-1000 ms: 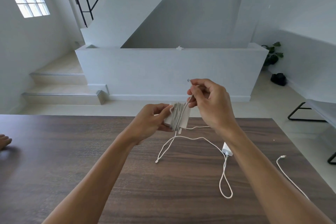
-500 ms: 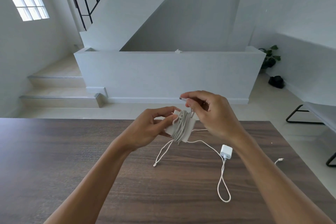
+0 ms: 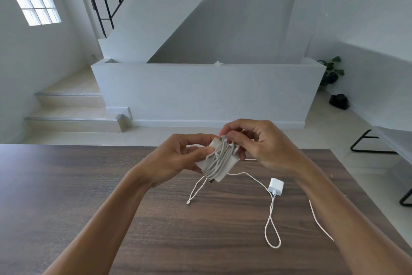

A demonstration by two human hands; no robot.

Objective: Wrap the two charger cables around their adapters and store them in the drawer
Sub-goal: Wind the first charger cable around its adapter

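Above the wooden table (image 3: 89,196) I hold a white adapter (image 3: 219,173) with its grey-white cable (image 3: 217,158) coiled around it. My left hand (image 3: 178,158) grips the adapter's left side. My right hand (image 3: 256,143) pinches the cable's free end at the adapter's top edge. A second, smaller white adapter (image 3: 276,186) lies on the table to the right, its thin white cable (image 3: 270,225) trailing in loose loops across the wood and under my right forearm. No drawer is in view.
The table's far edge runs just beyond my hands, its right edge past my right arm. Behind are a low white wall (image 3: 200,91), steps (image 3: 71,118) at left, a black-legged bench (image 3: 379,141) and a potted plant (image 3: 330,71) at right.
My right hand has come down from above the adapter to its top edge, bringing the last free length of cable onto the coil. The view has shifted slightly.
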